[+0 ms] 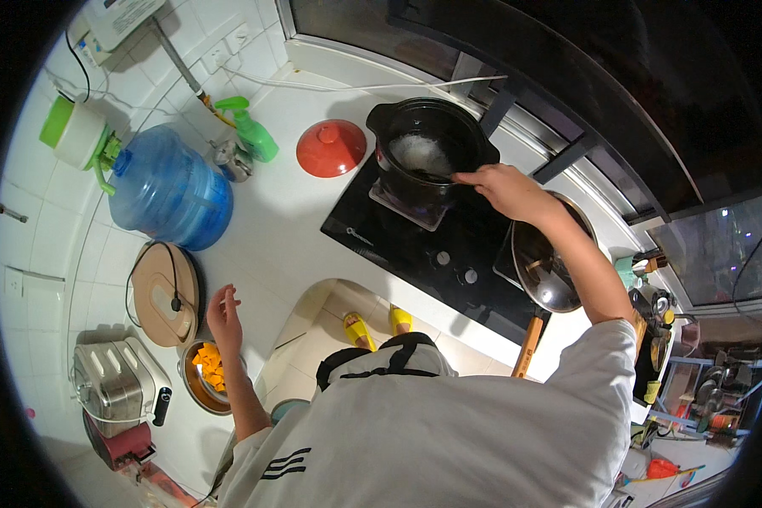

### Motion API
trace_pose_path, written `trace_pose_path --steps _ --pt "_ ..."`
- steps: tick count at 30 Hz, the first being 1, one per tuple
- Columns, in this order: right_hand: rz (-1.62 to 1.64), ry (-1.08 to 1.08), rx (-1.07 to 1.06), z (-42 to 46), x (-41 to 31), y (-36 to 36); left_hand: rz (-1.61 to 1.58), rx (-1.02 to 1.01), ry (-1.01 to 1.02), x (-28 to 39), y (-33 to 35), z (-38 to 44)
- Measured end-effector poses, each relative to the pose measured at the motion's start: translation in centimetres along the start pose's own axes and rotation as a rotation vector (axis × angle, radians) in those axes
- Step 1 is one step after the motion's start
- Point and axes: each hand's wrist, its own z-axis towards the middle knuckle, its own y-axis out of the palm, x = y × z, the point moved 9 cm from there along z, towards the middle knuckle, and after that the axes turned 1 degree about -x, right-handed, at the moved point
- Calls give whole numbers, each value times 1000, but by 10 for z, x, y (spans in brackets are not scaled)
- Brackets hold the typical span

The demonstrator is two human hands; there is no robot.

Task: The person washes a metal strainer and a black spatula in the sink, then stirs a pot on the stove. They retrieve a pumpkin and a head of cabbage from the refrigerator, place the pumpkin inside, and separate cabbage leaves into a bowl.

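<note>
A black two-handled pot point(386, 155) stands on the left burner of a black glass gas hob point(413, 254), with whitish, foamy-looking contents point(419, 154) inside. At the pot's near rim is my right hand point(505, 190), its fingers closed around what looks like the handle of a utensil reaching into the pot; most of that utensil is hidden. My left hand point(224, 314) hangs over the counter with its fingers apart and nothing in it. Close by it are a metal bowl point(193, 387) of cut orange pieces point(209, 366) and a beige lidded appliance point(159, 295).
Left of the pot lies a red lid point(331, 148). A lidded pan with a wooden handle point(529, 346) sits on the right burner, under my right forearm. A blue water bottle point(178, 190), a green spray bottle point(254, 134) and a toaster point(111, 381) line the left wall.
</note>
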Motion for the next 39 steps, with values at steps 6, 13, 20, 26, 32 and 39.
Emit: trace_pose_path --steps 6,13,20,26,32,39 --pt "-311 265 37 14 25 23 19 -33 28 30 17 9" --pt "356 203 109 4 62 9 19 11 -15 -13 -12 -8" --pt "1166 636 144 -20 101 48 -11 11 -58 -13 -15 -16" --pt "925 586 381 -49 64 22 -13 80 -123 -23 -41 -29" --pt "350 423 552 -70 34 -5 -3 102 -137 -34 -55 -35" --pt "-218 398 466 -80 -13 -17 24 197 -127 -43 -78 -45"
